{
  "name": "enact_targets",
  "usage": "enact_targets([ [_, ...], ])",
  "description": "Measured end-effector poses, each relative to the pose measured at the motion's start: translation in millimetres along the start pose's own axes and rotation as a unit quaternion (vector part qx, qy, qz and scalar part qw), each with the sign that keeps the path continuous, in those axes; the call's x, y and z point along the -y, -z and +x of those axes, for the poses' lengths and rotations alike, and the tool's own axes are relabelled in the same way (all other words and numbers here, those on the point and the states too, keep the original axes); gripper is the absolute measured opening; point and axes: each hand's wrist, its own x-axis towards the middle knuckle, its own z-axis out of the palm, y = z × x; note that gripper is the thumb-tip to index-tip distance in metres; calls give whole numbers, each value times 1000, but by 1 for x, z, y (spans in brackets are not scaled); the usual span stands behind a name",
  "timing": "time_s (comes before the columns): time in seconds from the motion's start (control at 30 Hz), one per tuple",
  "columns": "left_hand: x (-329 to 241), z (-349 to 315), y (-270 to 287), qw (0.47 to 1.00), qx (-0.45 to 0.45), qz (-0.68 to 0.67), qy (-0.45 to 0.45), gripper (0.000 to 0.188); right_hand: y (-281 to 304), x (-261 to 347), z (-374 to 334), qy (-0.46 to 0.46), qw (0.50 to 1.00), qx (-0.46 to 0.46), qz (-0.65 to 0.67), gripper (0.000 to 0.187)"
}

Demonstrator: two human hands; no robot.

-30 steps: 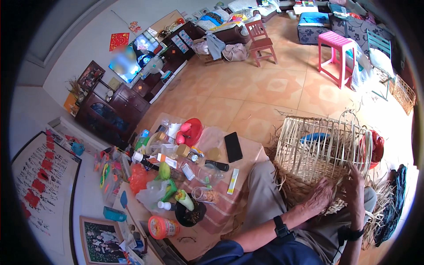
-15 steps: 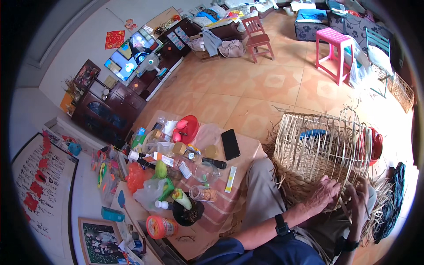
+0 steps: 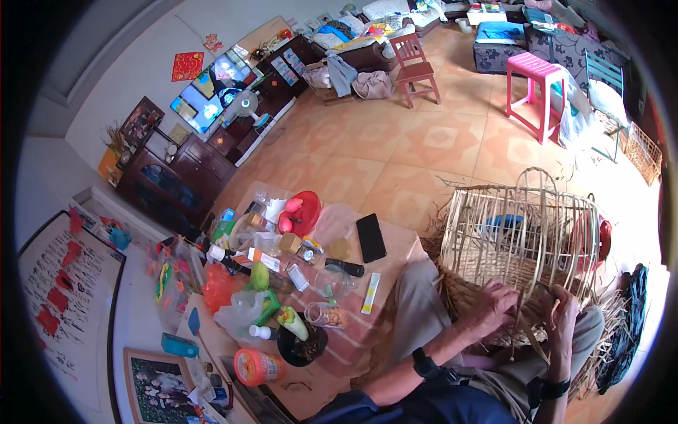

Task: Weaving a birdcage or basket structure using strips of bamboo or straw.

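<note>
The hands [image 3: 496,304] hide part of the woven basket [image 3: 487,267].

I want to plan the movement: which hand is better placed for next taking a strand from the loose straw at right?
Probably the right hand: it is nearer to the loose straw. The left hand, also at the woven basket, lies farther left.

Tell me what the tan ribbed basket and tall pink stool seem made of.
Tan ribbed basket: probably dried plant strips, matte; thin uneven ribs and coarse plaiting suggest it. Tall pink stool: likely moulded plastic, smooth-looking; its even colour suggests that.
</note>
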Motion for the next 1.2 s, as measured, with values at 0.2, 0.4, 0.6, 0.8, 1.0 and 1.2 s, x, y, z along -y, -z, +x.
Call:
enact_targets([
  [0.2,45,-11,11,995,38,-54,75,60,-29,7,29,-114,968,-12,222,30],
  [0.4,35,-7,25,993,69,-28,89,55,-26,7,36,-146,891,-12,430,18],
  [0.6,36,-9,34,976,33,-144,159,65,-15,7,-19,-130,964,179,146,23],
  [0.8,9,4,16,993,-29,101,49,24,-15,-41,-30,-156,843,31,513,43],
  [1.0,25,-3,2,993,-53,-26,104,23,-10,-57,-52,-169,918,190,304,32],
  [1.2,25,3,11,989,-12,-70,129,22,52,-109,-47,-68,780,-33,621,30],
])
